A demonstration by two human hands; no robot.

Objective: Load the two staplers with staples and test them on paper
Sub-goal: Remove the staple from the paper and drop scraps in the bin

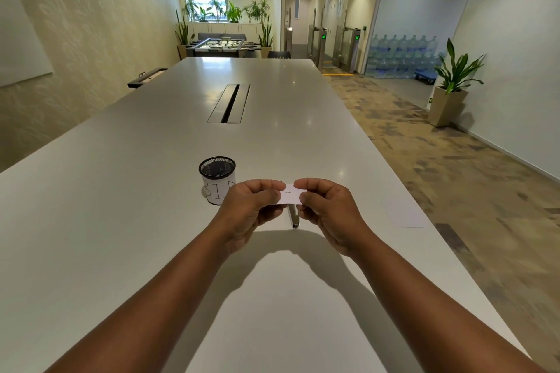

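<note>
So I've got the little paper slip [289, 194] pinched at both ends, left hand [251, 209] and right hand [325, 209], held up over the table [151, 221]. It's feather-light and floppy, so edge pinches work best. A stapler [294, 216] lies just below my grip.

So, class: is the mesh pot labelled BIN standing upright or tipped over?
Upright. The mesh pot stands on its base on the table, with its round open rim facing up and its paper label reading level.
</note>
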